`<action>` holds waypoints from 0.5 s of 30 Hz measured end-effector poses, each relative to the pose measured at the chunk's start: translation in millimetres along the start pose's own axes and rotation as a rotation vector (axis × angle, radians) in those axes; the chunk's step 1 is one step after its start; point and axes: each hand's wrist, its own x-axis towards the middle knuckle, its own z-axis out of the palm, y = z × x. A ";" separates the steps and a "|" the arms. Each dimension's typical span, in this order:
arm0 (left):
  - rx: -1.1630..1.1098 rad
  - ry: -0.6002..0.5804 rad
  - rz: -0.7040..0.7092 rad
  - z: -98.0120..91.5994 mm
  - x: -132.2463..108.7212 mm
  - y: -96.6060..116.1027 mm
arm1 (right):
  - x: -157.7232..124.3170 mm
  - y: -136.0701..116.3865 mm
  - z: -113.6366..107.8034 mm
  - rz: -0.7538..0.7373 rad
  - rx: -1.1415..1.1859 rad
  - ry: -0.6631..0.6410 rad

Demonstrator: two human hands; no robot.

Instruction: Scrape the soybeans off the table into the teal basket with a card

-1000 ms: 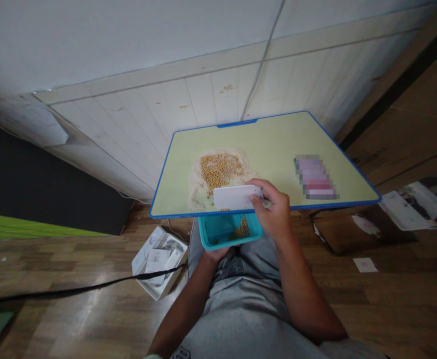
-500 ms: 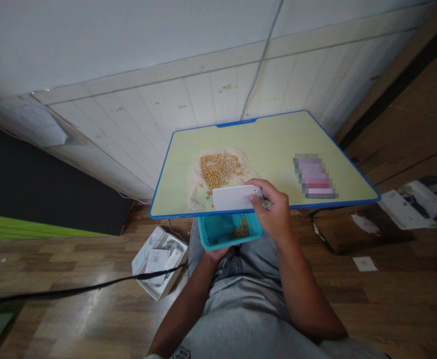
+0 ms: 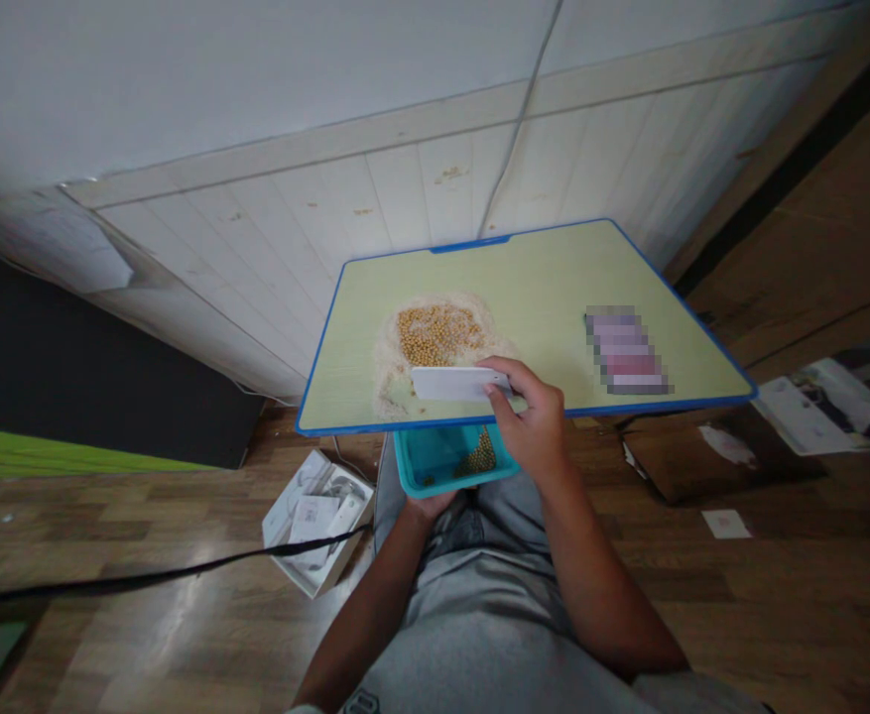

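Note:
My right hand (image 3: 530,409) grips one end of a flat white plastic scraper (image 3: 449,383), thumb on the near side. The scraper stands on its long edge over the tabletop, just in front of a heap of soybeans (image 3: 435,334). Around and among the beans lies pale rice-like grain (image 3: 392,372). Below the table's front edge, a teal plastic basket (image 3: 427,486) holds a small pile of beans (image 3: 483,453) in its right part. My left hand (image 3: 433,503) supports it from beneath; most of its fingers are hidden under the basket.
The table (image 3: 546,288) is pale green with a blue rim. A phone-like thing (image 3: 626,350), blurred out, lies on its right side. An open white box (image 3: 330,526) with papers and cables sits on the floor at left. A black strap (image 3: 182,573) crosses the lower left.
My right hand has moved slightly left with the scraper, which now looks tilted and shows less of its face. The basket and left hand have stayed put.

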 end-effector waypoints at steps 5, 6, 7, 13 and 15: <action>-0.028 0.008 -0.038 7.3 -6.1 8.0 | -0.1 -4.8 3.4 -0.028 0.028 -0.076; -0.027 0.009 -0.030 8.6 -6.3 8.0 | 0.0 -5.6 3.2 -0.028 0.031 -0.082; -0.024 0.010 -0.018 9.8 -6.2 7.8 | 0.0 -6.3 2.8 -0.029 0.032 -0.084; 0.079 -0.012 0.009 8.8 -3.8 7.5 | 0.1 -7.9 -1.5 -0.036 0.039 -0.100; 0.115 -0.036 0.019 6.0 -2.5 5.8 | -0.2 -7.2 -1.8 -0.039 0.044 -0.098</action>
